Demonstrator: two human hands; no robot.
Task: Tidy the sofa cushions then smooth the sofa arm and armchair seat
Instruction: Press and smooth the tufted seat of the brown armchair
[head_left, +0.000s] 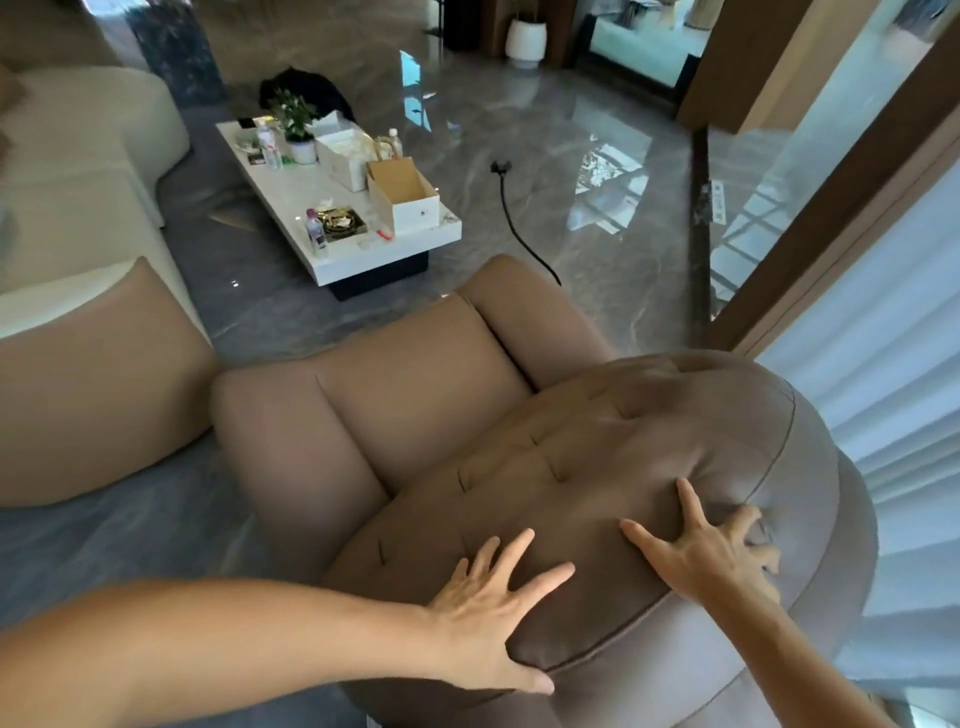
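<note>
A tan leather armchair stands in front of me, seen from behind its back. Its tufted backrest cushion (613, 467) fills the lower middle; the seat (415, 384) and both arms lie beyond it. My left hand (493, 608) lies flat on the near left of the backrest top, fingers spread, thumb hooked over the edge seam. My right hand (711, 551) presses flat on the right side of the same cushion, fingers apart. Neither hand holds anything. The cream sofa (78, 171) runs along the left, with a tan sofa arm (98, 395) at its near end.
A white coffee table (343, 249) with boxes, bottles and a potted plant stands beyond the armchair. A black cable (514, 223) trails on the glossy grey floor. Glass doors and white curtains (883, 364) close off the right side. A white planter (525, 39) stands at the far back.
</note>
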